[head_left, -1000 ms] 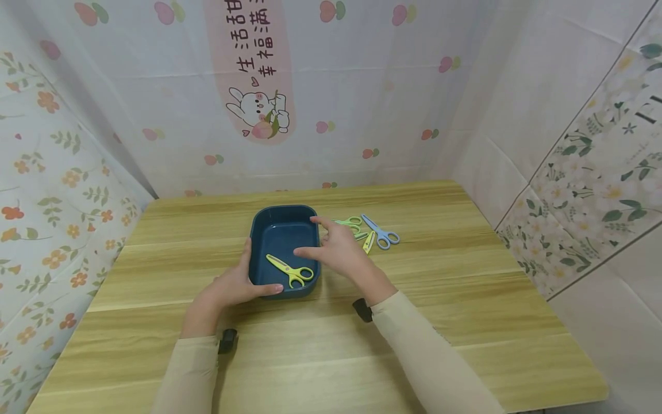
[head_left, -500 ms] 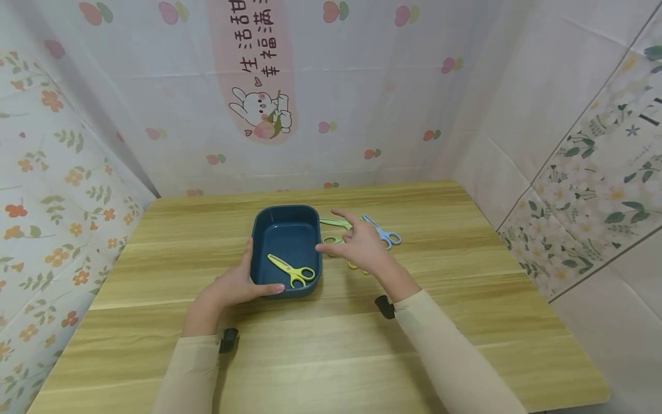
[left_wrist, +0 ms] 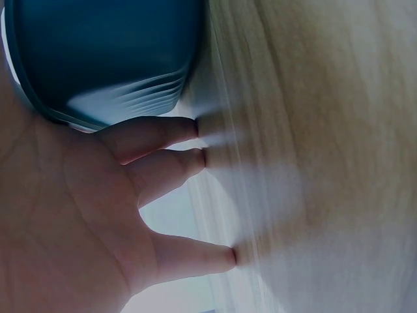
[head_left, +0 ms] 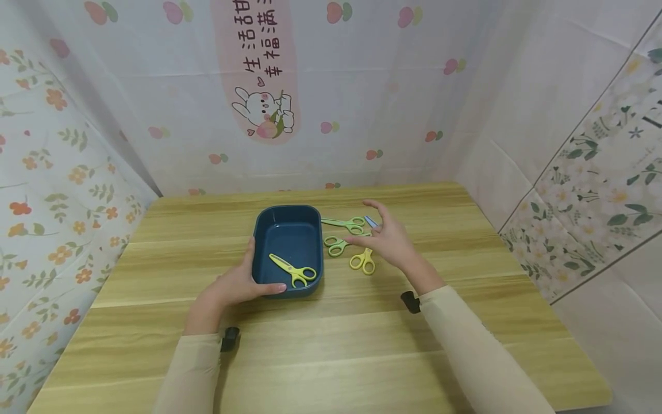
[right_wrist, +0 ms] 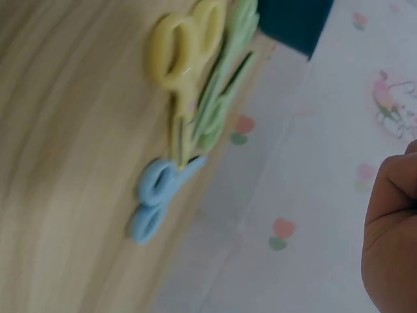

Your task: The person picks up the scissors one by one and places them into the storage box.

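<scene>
My left hand (head_left: 235,283) rests against the near-left corner of a dark blue tray (head_left: 320,253), thumb along the near rim. In the left wrist view its fingers (left_wrist: 189,254) are straight and spread, their tips on the table beside the tray's wall (left_wrist: 130,59). Yellow-green scissors (head_left: 292,270) lie inside the tray. My right hand (head_left: 390,238) hovers over the scissors on its right, thumb and index apart, holding nothing. Below it are yellow scissors (head_left: 367,254), two green scissors (head_left: 343,222) and blue scissors (right_wrist: 171,186), partly hidden in the head view.
A wood-grain table (head_left: 320,356) carries everything. Behind it hangs a white curtain (head_left: 341,92) with peach prints and a rabbit drawing. Flowered cloth (head_left: 62,230) stands at the left, and a patterned wall covering (head_left: 595,184) at the right.
My right hand has moved right, from over the tray's right rim to above the scissors pile, uncovering the green and yellow scissors. The left hand and tray stay in place.
</scene>
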The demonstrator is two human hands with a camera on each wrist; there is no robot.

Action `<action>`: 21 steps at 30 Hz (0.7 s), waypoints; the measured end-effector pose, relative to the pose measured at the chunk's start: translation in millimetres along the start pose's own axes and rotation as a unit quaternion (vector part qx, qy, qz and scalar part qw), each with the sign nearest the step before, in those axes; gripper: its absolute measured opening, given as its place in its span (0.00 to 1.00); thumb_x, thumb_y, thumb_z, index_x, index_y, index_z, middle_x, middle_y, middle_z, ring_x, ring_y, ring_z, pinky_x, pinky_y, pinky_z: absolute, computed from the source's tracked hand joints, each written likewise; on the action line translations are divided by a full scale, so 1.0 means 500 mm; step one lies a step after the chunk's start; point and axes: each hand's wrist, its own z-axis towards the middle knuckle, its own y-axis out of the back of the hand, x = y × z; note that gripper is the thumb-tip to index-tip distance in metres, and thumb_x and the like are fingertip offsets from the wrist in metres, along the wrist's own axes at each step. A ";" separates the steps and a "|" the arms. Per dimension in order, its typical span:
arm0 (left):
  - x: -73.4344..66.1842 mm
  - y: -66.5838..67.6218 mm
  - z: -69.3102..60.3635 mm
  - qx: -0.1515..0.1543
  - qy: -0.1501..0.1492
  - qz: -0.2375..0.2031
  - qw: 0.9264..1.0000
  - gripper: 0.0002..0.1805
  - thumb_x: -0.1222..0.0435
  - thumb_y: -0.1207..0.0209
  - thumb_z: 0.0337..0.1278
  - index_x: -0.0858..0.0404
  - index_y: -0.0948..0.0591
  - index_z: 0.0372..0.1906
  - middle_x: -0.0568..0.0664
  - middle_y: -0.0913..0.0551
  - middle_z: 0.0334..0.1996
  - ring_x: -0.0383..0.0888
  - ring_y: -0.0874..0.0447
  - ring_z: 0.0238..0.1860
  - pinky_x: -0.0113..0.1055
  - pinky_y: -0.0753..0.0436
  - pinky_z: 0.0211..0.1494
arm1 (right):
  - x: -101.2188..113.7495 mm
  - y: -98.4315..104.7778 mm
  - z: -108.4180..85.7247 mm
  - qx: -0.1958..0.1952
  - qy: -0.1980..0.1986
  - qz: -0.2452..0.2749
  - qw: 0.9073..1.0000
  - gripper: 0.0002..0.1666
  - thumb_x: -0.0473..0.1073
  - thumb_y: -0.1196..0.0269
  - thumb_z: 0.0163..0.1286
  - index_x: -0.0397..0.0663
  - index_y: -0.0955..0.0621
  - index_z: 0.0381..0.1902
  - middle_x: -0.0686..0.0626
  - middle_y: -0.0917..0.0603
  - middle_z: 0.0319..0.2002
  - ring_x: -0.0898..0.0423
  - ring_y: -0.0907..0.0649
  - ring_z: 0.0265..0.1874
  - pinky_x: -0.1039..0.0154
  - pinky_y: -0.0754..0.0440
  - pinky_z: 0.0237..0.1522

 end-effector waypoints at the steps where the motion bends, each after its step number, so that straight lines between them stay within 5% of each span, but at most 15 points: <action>1: 0.000 0.000 0.000 0.000 0.001 0.000 1.000 0.84 0.28 0.29 0.47 0.53 0.80 0.84 0.75 0.43 0.82 0.73 0.28 0.73 0.67 0.27 0.73 | -0.008 0.006 0.002 0.001 -0.003 0.004 1.000 0.63 0.61 0.18 0.58 0.64 0.41 0.84 0.58 0.42 0.15 0.59 0.42 0.14 0.65 0.41 0.20; 9: 0.002 -0.001 0.005 0.003 0.004 -0.006 1.000 0.84 0.28 0.29 0.47 0.52 0.80 0.84 0.75 0.43 0.82 0.73 0.29 0.73 0.67 0.27 0.74 | -0.086 0.049 0.015 0.001 -0.045 -0.001 0.999 0.65 0.63 0.20 0.59 0.65 0.44 0.84 0.56 0.33 0.17 0.58 0.37 0.17 0.64 0.36 0.23; 15: 0.002 -0.001 0.006 0.005 0.008 0.005 1.000 0.84 0.26 0.30 0.46 0.52 0.80 0.84 0.76 0.41 0.81 0.72 0.27 0.72 0.66 0.26 0.73 | -0.133 0.068 0.015 0.009 -0.072 -0.023 0.997 0.64 0.63 0.23 0.64 0.65 0.48 0.86 0.36 0.10 0.44 0.52 0.20 0.34 0.58 0.25 0.36; 21: 0.000 -0.001 0.003 0.008 0.014 0.004 1.000 0.84 0.26 0.30 0.47 0.52 0.80 0.84 0.76 0.42 0.81 0.72 0.28 0.73 0.67 0.26 0.73 | -0.160 0.077 0.017 0.021 -0.089 -0.037 0.995 0.65 0.64 0.24 0.65 0.65 0.50 0.87 0.31 0.20 0.69 0.38 0.17 0.60 0.45 0.18 0.54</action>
